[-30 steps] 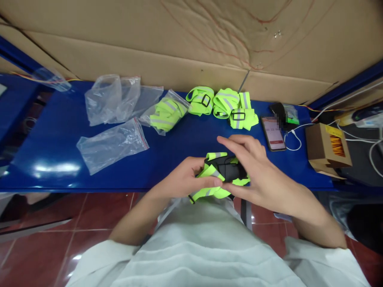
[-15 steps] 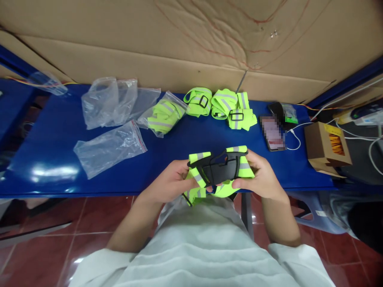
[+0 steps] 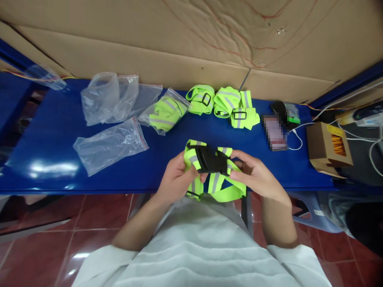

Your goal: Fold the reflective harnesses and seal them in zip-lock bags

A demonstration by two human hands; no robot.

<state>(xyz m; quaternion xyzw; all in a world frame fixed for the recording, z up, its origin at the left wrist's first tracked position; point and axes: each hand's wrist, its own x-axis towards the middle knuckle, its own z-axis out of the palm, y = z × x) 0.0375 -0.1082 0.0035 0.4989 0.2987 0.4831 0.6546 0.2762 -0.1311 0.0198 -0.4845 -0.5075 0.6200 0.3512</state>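
Note:
A neon yellow-green reflective belt [image 3: 220,193] with grey stripes is held up near the table's front edge. Its black plastic buckle [image 3: 212,160] lies between my two hands. My left hand [image 3: 177,175] is closed on the strap at the buckle's left end, thumb in front. At the other end, my right hand [image 3: 254,172] pinches the strap beside the buckle between thumb and fingers. Loops of the belt hang below the buckle, with a black slider [image 3: 193,195] at lower left. Parts of the fingers are hidden behind the strap.
Folded reflective belts [image 3: 226,102] lie along the back of the blue table [image 3: 119,175]. One bagged belt [image 3: 167,113] is left of them, near clear zip bags [image 3: 110,145]. On the right are a phone [image 3: 275,133], a cable and a cardboard box [image 3: 318,147].
The buckle has turned and moved slightly left and up in my hands. More of the belt's loops now hang below it. The view has shifted a little.

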